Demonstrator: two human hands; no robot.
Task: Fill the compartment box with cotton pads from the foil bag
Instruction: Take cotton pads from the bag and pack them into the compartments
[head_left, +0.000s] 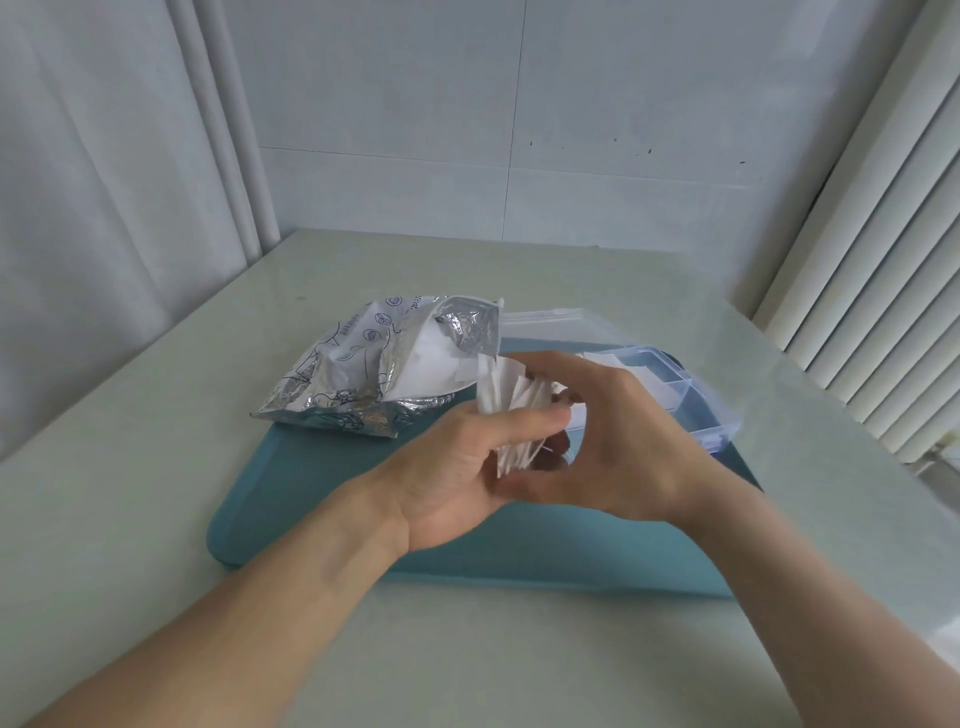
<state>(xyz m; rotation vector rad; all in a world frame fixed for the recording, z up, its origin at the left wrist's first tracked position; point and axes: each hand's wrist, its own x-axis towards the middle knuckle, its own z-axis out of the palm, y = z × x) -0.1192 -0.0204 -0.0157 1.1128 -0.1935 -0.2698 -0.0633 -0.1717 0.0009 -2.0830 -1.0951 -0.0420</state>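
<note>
Pale table (156, 467), blue mat (519, 540) | my 2 hands, left hand (457, 467), right hand (618, 441), squeeze cotton pads (511, 402) | foil bag (374, 364) behind-left | next: drop into compartment box (691, 400) behind-right

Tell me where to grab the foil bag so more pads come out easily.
Pinch the foil bag by its raised upper lip, coming from above on its right end. The torn mouth gapes toward the compartment box there, with white cotton pads showing inside.
</note>
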